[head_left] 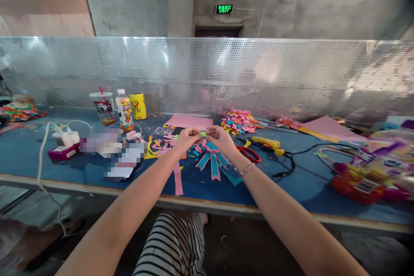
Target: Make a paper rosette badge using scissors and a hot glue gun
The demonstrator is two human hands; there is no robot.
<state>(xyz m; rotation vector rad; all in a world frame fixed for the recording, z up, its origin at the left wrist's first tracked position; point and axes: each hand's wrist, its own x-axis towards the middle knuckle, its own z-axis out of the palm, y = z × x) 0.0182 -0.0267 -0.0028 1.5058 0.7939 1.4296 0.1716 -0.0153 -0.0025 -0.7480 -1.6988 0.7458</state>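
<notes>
Over the middle of the blue table, my left hand [189,136] and my right hand [219,139] meet, fingertips pinched around a small green piece of paper [203,133]. Both hands are closed on it. Just below my right hand lies a blue and pink paper rosette with ribbon tails [212,163]; its upper part is partly hidden by that hand. Beside my left wrist are a pink paper strip [178,179] and loose yellow and pink scraps [155,146]. Red-handled scissors [249,154] rest right of my right wrist.
A yellow glue gun [270,144] with a black cable lies to the right. Behind are a pile of pink paper loops [238,121] and pink sheets [189,120]. At left stand a bottle [124,110], a cup [103,108], a yellow can [139,106] and a phone [126,161]. Plastic packages [371,168] crowd the right.
</notes>
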